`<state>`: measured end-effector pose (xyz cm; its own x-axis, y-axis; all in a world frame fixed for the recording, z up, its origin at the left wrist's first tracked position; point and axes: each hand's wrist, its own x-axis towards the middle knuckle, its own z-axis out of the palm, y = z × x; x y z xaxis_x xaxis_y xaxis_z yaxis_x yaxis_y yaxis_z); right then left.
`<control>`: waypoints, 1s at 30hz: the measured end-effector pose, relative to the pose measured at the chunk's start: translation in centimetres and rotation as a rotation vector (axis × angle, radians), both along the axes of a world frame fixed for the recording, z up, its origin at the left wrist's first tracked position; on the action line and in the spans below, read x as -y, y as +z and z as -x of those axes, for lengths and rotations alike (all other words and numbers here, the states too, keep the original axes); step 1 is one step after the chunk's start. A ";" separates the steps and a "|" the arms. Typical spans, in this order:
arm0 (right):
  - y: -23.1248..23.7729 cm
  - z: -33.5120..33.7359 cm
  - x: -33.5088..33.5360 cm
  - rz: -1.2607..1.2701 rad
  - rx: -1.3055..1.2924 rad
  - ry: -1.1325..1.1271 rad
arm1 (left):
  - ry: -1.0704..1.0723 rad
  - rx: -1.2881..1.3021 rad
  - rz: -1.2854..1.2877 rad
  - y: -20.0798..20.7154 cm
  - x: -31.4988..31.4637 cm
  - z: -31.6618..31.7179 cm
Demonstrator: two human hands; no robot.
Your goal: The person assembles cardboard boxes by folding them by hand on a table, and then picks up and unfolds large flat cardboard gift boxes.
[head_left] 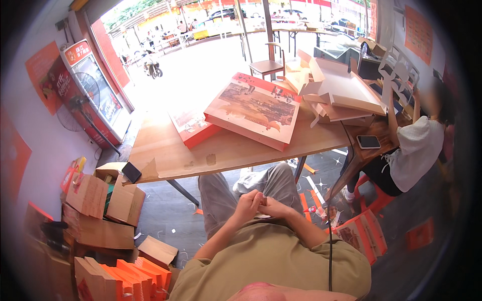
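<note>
Sitting at one pale wooden table point(150, 156), a person keeps two hands together in the lap, the left hand point(246, 206) and the right hand point(276, 207) touching with fingers curled; I cannot tell whether either grasps anything. Two printed boxes lie on the table, well apart from the hands: the right box point(256, 113) overlaps the left box point(188, 125), and both look shut. Two phones show, one phone point(131, 172) at the table's near left corner, the other phone point(368, 142) on a second, darker table point(359, 156) to the right. At that table sits one co-worker point(414, 150), arms raised to one pale cut-out sheet point(399, 75); just left of it lie several open boxes point(341, 83), too jumbled to count. One chair point(266, 66) stands beyond the pale table. At the far left are one drinks fridge point(100, 95) and one standing fan point(85, 90); cardboard cartons point(113, 233) crowd the near left floor, partly hidden.
</note>
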<state>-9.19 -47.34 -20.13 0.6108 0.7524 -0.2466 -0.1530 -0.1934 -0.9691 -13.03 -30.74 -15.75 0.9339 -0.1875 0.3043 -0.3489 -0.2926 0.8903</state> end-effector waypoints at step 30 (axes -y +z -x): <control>5.9 -4.9 8.8 -0.513 0.136 -0.955 | 0.792 0.548 -0.817 6.0 -15.0 -17.5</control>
